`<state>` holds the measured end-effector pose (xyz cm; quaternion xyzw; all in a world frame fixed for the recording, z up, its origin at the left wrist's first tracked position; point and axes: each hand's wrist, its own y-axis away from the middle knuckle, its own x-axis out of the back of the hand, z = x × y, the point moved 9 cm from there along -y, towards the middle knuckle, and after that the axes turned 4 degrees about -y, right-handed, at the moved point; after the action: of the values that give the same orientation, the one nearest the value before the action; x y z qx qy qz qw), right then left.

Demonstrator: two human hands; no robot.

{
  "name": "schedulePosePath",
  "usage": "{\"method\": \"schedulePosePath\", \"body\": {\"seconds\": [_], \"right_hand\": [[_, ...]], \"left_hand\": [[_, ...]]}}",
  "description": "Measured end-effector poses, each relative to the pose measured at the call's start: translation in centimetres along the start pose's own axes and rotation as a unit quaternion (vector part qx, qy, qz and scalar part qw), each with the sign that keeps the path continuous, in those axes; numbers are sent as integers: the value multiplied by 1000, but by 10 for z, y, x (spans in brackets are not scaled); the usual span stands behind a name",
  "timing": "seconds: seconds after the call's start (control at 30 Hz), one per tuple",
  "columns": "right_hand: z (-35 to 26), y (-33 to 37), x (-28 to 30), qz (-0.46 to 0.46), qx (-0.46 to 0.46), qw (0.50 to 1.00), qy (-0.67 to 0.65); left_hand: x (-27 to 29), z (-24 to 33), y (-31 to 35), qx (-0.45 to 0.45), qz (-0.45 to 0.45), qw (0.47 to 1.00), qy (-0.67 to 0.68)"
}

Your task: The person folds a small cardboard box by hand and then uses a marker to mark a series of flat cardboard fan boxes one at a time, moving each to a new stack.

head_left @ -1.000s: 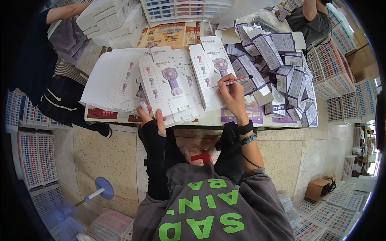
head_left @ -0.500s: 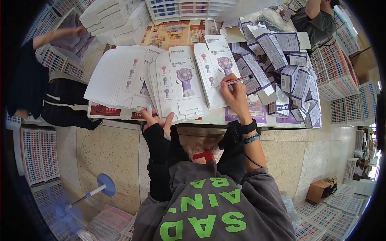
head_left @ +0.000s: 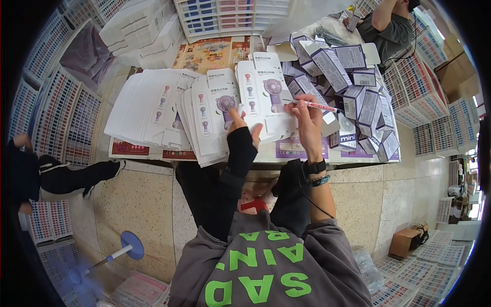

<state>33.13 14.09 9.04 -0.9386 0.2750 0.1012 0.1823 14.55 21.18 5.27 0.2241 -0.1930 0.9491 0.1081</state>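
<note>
- Your right hand [head_left: 308,123] pinches a red-and-white pen [head_left: 315,106], fingers closed around its barrel, the pen lying almost level and pointing to your right above the flat white carton sheet [head_left: 266,97] in front of you.
- That sheet lies unfolded on the table [head_left: 307,153], near its front edge, printed with a purple handheld fan.
- Your left hand [head_left: 240,130], in a dark fingerless sleeve, presses down on the sheet's lower left part, fingers spread and flat, gripping nothing.
- Just to the left, a fanned stack of the same flat sheets [head_left: 158,110] overlaps toward the table's left end; its nearest sheets touch the one you work on.
- To the right, a heap of folded white-and-purple boxes [head_left: 353,87] crowds the table's right half, close beside the pen tip and hemming in your right hand.
- Behind the sheets lies an orange printed poster [head_left: 207,53], and beyond it a tray of small coloured packets [head_left: 225,15].
- Another person's arm [head_left: 383,15] shows at the far right corner.
- A brown cardboard box [head_left: 406,240] sits on the floor to your right; I cannot tell what it holds.
</note>
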Motion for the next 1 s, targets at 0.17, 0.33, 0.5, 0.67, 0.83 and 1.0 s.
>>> {"method": "schedulePosePath", "body": {"seconds": [0.17, 0.33, 0.5, 0.67, 0.83, 1.0], "right_hand": [[-12, 0, -16, -22, 38, 999, -3], [-7, -3, -42, -69, 10, 997, 28], [8, 1, -51, -115, -17, 991, 67], [17, 10, -43, -96, -36, 986, 129], [20, 14, -34, -28, -25, 990, 135], [19, 12, -32, -15, 24, 991, 128]], "left_hand": [[19, -17, 7, 166, -49, 961, 217], [71, -36, 20, 169, 4, 965, 202], [118, -96, 45, 191, 146, 944, 225], [162, -82, 57, 228, 72, 951, -196], [145, -41, 52, 149, 151, 967, -137], [35, -23, 47, 169, -61, 955, 238]]}}
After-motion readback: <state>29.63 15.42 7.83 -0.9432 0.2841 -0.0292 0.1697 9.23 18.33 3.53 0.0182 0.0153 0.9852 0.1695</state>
